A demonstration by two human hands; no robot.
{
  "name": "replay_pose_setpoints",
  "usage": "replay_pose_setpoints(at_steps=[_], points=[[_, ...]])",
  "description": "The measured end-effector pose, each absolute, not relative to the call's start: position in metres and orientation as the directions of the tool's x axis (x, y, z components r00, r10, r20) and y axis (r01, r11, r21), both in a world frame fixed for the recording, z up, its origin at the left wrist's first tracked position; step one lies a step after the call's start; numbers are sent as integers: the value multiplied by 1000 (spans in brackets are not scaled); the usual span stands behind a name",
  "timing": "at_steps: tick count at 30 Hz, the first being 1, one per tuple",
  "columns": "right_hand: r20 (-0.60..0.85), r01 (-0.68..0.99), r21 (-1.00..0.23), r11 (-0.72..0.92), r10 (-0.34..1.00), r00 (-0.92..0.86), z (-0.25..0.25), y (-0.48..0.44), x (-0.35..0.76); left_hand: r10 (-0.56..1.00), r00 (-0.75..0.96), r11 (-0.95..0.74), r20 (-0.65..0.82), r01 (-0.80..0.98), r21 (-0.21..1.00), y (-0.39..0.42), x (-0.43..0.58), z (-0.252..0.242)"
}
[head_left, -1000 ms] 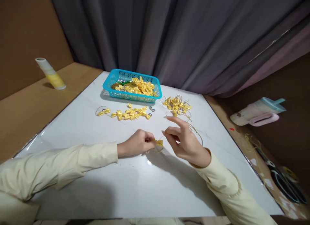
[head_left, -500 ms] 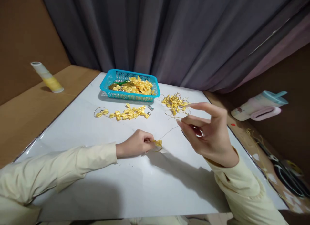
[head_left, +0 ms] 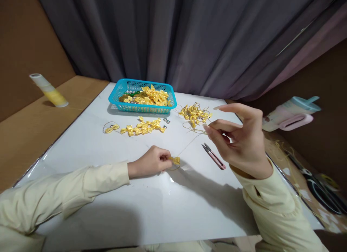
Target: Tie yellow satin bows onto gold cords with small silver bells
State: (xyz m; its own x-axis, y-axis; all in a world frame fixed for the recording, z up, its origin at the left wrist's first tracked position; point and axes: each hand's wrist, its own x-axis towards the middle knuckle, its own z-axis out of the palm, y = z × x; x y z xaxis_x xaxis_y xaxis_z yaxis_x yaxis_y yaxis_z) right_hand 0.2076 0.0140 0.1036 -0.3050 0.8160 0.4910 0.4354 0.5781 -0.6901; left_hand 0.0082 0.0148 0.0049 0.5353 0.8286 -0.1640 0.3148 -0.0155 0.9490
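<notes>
Low over the white tabletop, my left hand [head_left: 151, 161] is closed on a yellow ribbon bow [head_left: 176, 160] with a thin golden cord loop hanging under it. A fine thread [head_left: 188, 144] runs taut from the bow up to my right hand [head_left: 238, 136]. There my thumb and a finger pinch the thread while the index finger is raised and bent. Pink-handled thread snips [head_left: 214, 156] lie on the table just below and left of my right hand. Whether a needle is in the pinch is too small to tell.
A blue basket [head_left: 142, 109] at the back holds yellow bows and cords. Loose bows [head_left: 143, 127] lie in front of it, a corded pile [head_left: 193, 114] to its right. A thread cone [head_left: 50, 91] stands left; a tumbler [head_left: 292, 112] and black scissors [head_left: 320, 190] are right.
My right hand has moved a little right and up, drawing the thread longer. The snips have come into sight from behind it. My left hand keeps hold of the bow.
</notes>
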Motion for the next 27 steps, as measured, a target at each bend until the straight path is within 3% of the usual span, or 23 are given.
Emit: replay_pose_setpoints(at_steps=[4, 11, 15, 18, 21, 23, 25, 27], points=[[558, 531, -572, 625, 771, -307, 102, 21, 211, 824, 544, -21, -159, 311, 950, 15, 7, 1], [558, 554, -566, 611, 778, -288, 102, 24, 213, 817, 553, -23, -162, 313, 950, 15, 7, 2], [534, 535, -605, 590, 799, -277, 98, 33, 215, 810, 564, -24, -161, 306, 952, 14, 7, 5], [492, 435, -723, 537, 842, -221, 89, 43, 211, 791, 586, 0, -175, 286, 958, 14, 7, 7], [326, 217, -914, 343, 939, -112, 74, 51, 203, 768, 610, 22, -195, 279, 960, 14, 6, 9], [102, 39, -994, 106, 990, -97, 64, 56, 197, 753, 628, 17, -193, 275, 961, 15, 5, 9], [-168, -117, -975, -186, 974, -152, 54, 60, 194, 742, 647, -3, -178, 269, 963, 15, 5, 9], [-363, -226, -882, -413, 902, -235, 47, 63, 192, 735, 657, -18, -166, 263, 965, 16, 5, 9]])
